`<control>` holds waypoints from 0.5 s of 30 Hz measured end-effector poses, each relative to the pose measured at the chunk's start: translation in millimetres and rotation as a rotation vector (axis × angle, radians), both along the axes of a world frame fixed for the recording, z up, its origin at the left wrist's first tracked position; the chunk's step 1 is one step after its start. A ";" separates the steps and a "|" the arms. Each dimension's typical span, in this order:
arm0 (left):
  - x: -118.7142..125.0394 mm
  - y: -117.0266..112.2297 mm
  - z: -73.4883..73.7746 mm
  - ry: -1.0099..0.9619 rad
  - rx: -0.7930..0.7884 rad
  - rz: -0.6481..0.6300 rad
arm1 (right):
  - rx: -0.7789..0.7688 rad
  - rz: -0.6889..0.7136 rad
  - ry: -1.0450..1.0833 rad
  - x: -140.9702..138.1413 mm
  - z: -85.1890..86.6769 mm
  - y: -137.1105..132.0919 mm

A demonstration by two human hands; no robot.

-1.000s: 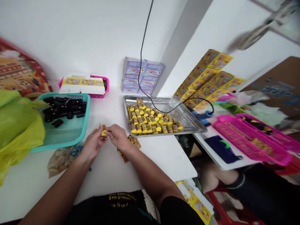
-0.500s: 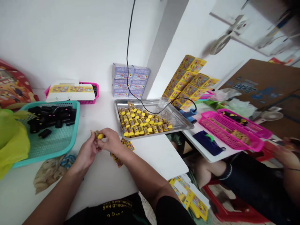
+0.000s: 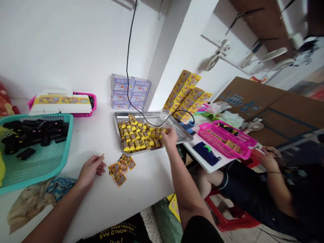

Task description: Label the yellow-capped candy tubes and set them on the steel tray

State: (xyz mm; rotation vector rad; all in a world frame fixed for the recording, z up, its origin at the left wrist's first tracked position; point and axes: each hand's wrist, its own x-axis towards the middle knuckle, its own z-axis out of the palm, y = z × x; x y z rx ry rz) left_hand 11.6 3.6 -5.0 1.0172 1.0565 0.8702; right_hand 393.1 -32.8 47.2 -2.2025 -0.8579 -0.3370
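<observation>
My right hand (image 3: 170,139) reaches over the right part of the metal tray (image 3: 182,131), its fingers pinched on a small yellow cylinder (image 3: 164,131), which they partly hide. Several more yellow cylinders (image 3: 136,135) with printed wraps stand or lie close together in the tray. My left hand (image 3: 91,169) hovers above the white table with its fingers loosely apart and holds nothing that I can see. Just right of it, a few printed yellow and orange stickers (image 3: 119,178) lie loosely overlapped, in front of the tray.
A teal basket (image 3: 68,145) of black cylinders stands at left, a pink basket (image 3: 94,101) behind it. Purple boxes (image 3: 121,89) and yellow boxes (image 3: 184,91) are stacked behind the tray. A black cable (image 3: 128,64) hangs across it. A co-worker's hand (image 3: 268,160) is at right.
My right hand has left my left hand and moved right to the tray with the yellow cylinder. My left hand has let go and opened. The stickers are now uncovered. The view has shifted.
</observation>
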 end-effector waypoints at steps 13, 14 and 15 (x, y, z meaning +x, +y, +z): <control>0.0 -7.2 3.1 0.064 0.080 -0.073 | -0.147 0.054 -0.108 56.4 -15.7 -12.8; -1.2 -8.6 3.6 0.075 0.066 -0.082 | -0.141 0.047 -0.116 55.0 -13.5 -16.0; -3.0 -10.8 3.5 0.090 0.057 -0.092 | -0.130 0.035 -0.122 52.7 -11.2 -20.9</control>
